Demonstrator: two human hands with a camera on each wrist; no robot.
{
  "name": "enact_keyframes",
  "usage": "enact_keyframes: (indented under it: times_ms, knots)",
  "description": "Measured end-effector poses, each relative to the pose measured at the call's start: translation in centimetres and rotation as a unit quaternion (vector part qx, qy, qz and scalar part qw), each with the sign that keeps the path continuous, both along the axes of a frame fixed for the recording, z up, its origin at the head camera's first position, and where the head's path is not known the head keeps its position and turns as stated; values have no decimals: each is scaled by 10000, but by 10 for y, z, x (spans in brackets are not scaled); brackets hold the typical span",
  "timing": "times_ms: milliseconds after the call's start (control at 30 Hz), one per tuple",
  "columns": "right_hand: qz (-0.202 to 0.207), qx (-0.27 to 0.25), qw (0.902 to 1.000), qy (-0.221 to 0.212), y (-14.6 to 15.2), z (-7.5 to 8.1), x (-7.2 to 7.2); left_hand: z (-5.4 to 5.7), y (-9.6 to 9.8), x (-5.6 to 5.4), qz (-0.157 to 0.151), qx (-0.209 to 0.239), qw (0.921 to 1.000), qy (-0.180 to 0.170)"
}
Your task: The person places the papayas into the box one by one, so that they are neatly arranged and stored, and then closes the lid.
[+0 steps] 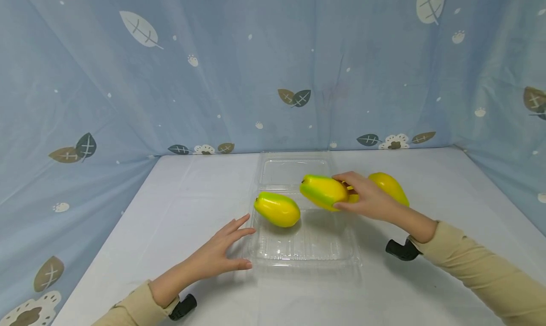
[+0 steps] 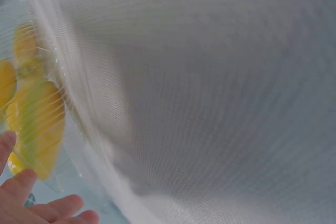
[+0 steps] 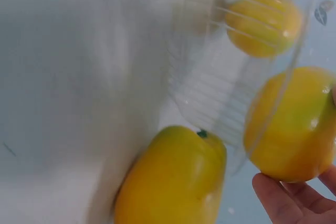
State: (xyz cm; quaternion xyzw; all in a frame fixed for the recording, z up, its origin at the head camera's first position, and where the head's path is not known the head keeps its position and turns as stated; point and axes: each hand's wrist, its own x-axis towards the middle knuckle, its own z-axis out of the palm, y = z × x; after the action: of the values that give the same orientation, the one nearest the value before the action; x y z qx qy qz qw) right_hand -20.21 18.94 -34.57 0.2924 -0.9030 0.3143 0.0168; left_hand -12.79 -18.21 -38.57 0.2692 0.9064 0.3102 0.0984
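My right hand (image 1: 367, 198) grips a yellow-green papaya (image 1: 322, 192) by its blunt end, over the right part of a clear plastic clamshell box (image 1: 307, 258). In the right wrist view, fingertips curl around the held papaya (image 3: 289, 129) beside the box's ridged wall. Another papaya (image 1: 278, 209) lies in the box at its left side, its stem end pointing left. My left hand (image 1: 219, 252) is spread at the box's left edge, holding nothing. Through the clear wall, the left wrist view shows the papaya (image 2: 39, 129) near these fingers.
A third papaya (image 1: 389, 186) lies on the white-covered table (image 1: 192, 193) right of the box, partly hidden by my right hand. The box's lid (image 1: 294, 172) is folded back flat toward the blue leaf-print curtain (image 1: 239, 79).
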Motion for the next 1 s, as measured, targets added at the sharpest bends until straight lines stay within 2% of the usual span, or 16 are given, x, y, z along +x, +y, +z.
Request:
enact_keyframes:
  times_ms: [133,367,567,1000]
  knots:
    - [16,-16,9999,117,-3,-5,1,0,0,0,-7,12,10000,-6]
    - [-10,70,10000,-27,-10,-14,3,-1,0,-1,-39,26,10000,47]
    - [-56,254,9995,158,-14,-20,4,-1,1,0,-66,43,10000,62]
    - [18,586,9975,389,-17,-24,6,-1,1,-1,-30,-2,9999,117]
